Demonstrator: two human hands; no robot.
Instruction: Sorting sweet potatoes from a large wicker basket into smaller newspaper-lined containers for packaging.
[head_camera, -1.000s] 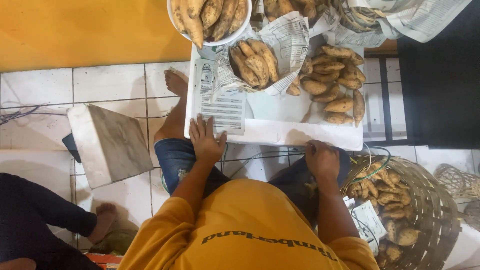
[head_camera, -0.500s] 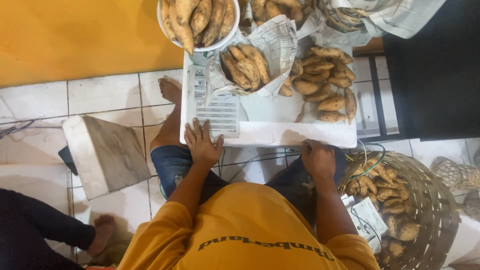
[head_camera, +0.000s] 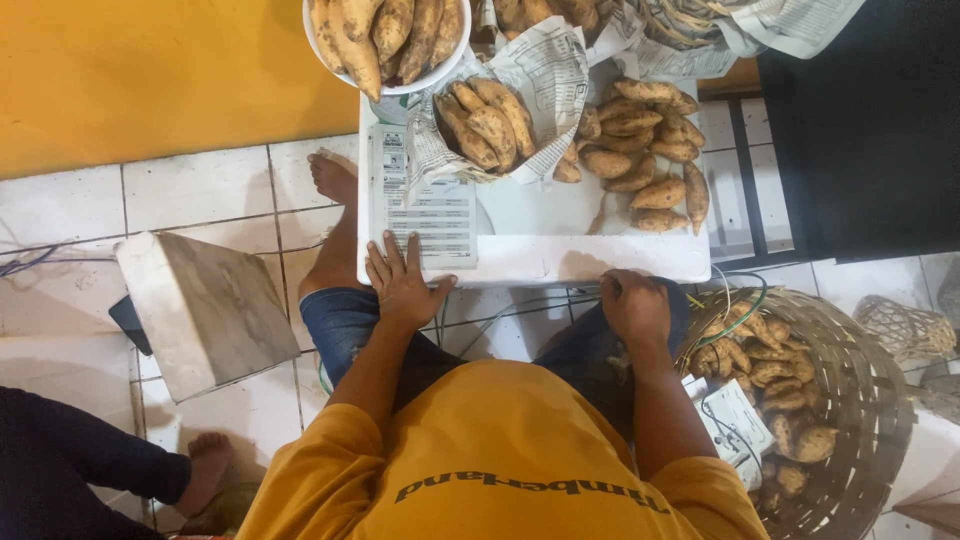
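White tabletop (head_camera: 520, 262): your left hand (head_camera: 403, 285) lies spread on its near edge; right hand (head_camera: 634, 308) curled below, sweet potatoes (head_camera: 640, 150) beyond.

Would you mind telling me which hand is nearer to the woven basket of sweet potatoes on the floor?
Right. The right hand rests on the knee just beside the woven basket; the left hand lies flat on the white board's far side.

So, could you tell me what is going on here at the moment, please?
A person in a yellow shirt sits on the tiled floor at a low white table. Their left hand lies flat on its near edge beside a printed sheet; the right hand rests at the edge, holding nothing visible. Sweet potatoes lie loose on the table, in newspaper, in a white bowl and in a wicker basket.
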